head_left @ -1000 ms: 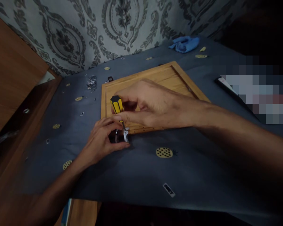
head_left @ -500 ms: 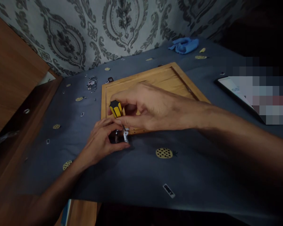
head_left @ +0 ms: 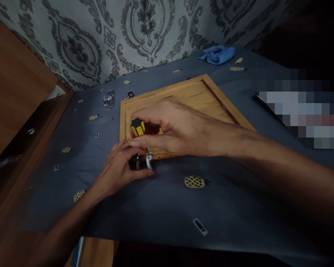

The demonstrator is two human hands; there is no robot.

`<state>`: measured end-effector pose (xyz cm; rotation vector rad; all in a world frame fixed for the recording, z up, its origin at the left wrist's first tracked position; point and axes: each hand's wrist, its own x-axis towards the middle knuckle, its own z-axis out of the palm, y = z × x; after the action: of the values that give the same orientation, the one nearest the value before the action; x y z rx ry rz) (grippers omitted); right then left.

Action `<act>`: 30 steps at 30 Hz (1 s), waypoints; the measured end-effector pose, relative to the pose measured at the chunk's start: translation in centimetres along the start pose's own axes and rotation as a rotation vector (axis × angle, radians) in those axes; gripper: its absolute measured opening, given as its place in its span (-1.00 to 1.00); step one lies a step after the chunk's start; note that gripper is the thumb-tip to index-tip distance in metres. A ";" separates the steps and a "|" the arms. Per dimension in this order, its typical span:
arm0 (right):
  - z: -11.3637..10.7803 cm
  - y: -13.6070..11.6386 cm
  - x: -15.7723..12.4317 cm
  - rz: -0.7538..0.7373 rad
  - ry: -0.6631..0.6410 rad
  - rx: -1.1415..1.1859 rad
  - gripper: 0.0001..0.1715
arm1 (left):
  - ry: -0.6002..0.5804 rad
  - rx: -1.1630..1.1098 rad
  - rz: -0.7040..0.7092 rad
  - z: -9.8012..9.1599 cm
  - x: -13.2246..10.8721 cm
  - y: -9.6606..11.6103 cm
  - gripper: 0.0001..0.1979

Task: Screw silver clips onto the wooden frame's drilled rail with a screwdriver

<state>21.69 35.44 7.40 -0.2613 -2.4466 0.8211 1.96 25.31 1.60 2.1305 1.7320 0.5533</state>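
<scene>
My right hand (head_left: 172,129) is closed around the yellow and black handle of a screwdriver (head_left: 138,128). Its shaft points down at a shiny metal cabinet hinge (head_left: 148,160) by the near left corner of a framed wooden cabinet door (head_left: 180,87). My left hand (head_left: 119,163) grips the hinge, with the thumb below it and the fingers over it. The fingers of both hands meet around the shaft, so the screwdriver's tip and most of the hinge's seat are hidden. Small dark holes show along the door's near edge.
More metal hinges (head_left: 109,99) lie in a pile at the back left of the blue pineapple-print cloth (head_left: 167,207). A small black item (head_left: 130,95) sits behind the door. A blue rag (head_left: 217,55) lies at the back right. At right is a dark-edged, partly pixelated device (head_left: 275,115).
The screwdriver handle has turned slightly and stands a little more upright, shifted slightly right with my right hand. My left hand stays on the hinge.
</scene>
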 end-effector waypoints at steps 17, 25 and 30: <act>-0.2 -0.7 0.2 0.092 -0.042 -0.022 -0.54 | 0.008 0.032 0.008 -0.1 -0.1 -0.1 -0.62; -0.1 -0.6 0.3 0.095 -0.010 -0.008 -0.55 | 0.006 0.015 0.019 -0.3 0.0 0.1 -0.66; -0.3 -0.3 0.1 0.091 -0.017 -0.023 -0.58 | -0.007 0.032 0.028 -0.2 0.1 0.3 -0.63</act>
<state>21.73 35.38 7.82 -0.3773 -2.4770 0.8374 2.06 25.32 1.95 2.1797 1.7211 0.5287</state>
